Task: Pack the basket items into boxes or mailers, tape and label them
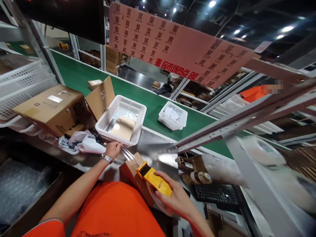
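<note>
My right hand (176, 196) is wrapped round a yellow tape dispenser (158, 181). A strip of clear tape (130, 156) stretches from the dispenser toward my left hand (114, 150). The fingers of that hand are pinched together at the far end of the strip. Beneath the tape, close to my body, is a brown cardboard box (138, 179), partly hidden by the dispenser and my right hand. Just beyond my left fingers stands a white perforated basket (142, 126) holding a small flat brown carton (122, 130).
A large cardboard box (46, 102) and a crumpled white bag (86, 141) sit at left. A green conveyor belt (150, 95) runs behind, carrying a smaller white basket (181, 123). A metal post (229, 121), a keyboard (217, 194) and rolls (199, 177) are at right.
</note>
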The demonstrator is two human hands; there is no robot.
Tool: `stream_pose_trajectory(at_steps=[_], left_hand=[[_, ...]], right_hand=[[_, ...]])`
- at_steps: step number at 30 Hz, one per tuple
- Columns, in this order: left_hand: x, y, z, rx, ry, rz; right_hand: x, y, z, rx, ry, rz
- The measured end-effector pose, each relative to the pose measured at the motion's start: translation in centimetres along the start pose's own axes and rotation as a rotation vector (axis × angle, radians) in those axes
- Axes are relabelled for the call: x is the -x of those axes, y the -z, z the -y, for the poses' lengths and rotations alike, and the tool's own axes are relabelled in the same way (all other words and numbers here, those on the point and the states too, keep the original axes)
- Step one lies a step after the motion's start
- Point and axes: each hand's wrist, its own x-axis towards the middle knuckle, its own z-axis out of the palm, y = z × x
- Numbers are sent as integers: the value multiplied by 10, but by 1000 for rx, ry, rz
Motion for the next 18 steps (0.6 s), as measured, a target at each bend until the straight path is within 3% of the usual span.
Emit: stream_pose_trajectory(at_steps=[3,6,8,13,18], left_hand=[[-2,-19,24,-23,65,96],[10,-47,34,-11,56,177],[19,-55,39,-11,43,225],[21,-40,41,-30,33,286],[22,-40,4,89,-59,408]], right_hand=[[-1,0,-1,73,-43,29],[-5,-2,4,63,-54,52],[-7,-1,10,66,-66,51],[-9,1,26,70,-102,65],[-17,-3,38,46,-135,58]])
